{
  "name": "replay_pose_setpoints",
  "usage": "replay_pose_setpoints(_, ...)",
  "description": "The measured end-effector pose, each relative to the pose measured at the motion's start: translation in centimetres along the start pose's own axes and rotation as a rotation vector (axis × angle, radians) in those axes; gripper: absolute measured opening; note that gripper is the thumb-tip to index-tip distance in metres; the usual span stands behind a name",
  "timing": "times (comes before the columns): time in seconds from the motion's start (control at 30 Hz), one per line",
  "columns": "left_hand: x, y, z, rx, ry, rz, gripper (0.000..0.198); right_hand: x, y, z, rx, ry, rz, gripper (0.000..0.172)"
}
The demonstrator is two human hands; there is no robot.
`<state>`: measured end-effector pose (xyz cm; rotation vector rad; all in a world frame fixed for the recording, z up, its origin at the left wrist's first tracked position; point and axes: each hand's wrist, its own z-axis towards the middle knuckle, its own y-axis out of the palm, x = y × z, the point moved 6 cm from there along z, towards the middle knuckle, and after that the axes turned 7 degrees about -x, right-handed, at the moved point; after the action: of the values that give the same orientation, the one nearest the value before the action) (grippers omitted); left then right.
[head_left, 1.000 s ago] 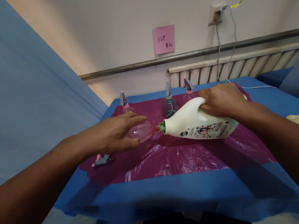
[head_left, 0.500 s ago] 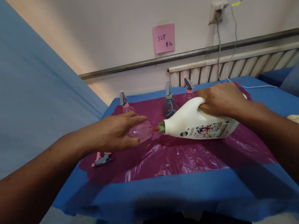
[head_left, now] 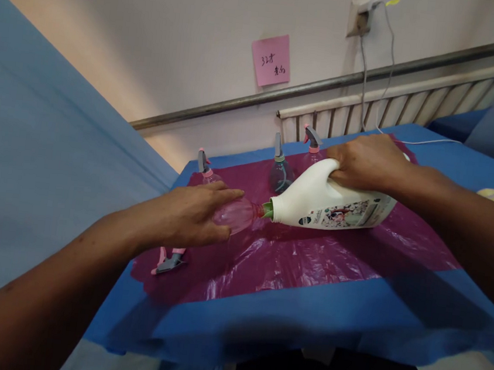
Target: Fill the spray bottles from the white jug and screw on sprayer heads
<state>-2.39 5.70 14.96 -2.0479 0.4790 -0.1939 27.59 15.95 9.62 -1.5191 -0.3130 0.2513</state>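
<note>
- The white jug [head_left: 333, 203] lies tipped on its side over the middle of the purple sheet [head_left: 310, 256], label showing, its green neck touching the mouth of the clear bottle [head_left: 239, 213].
- The right hand [head_left: 366, 161] has its fingers wrapped tightly around the jug's handle.
- The left hand [head_left: 186, 217] curls its fingers over the clear bottle, holding it tilted above the sheet's left part.
- A loose spray head [head_left: 168, 261] lies at the sheet's near left corner.
- Three spray bottles [head_left: 280, 171] stand along the sheet's far edge, just behind the jug.
- A blue cloth [head_left: 304, 314] lies under the sheet.
</note>
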Motion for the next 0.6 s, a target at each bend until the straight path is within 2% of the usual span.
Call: replay_pose_setpoints(0.6, -0.11, -0.36, 0.67, 0.015, 0.042, 0.049, 0.075, -0.05, -0.08, -0.22, 0.006, 0.002, -0.022, 0.041)
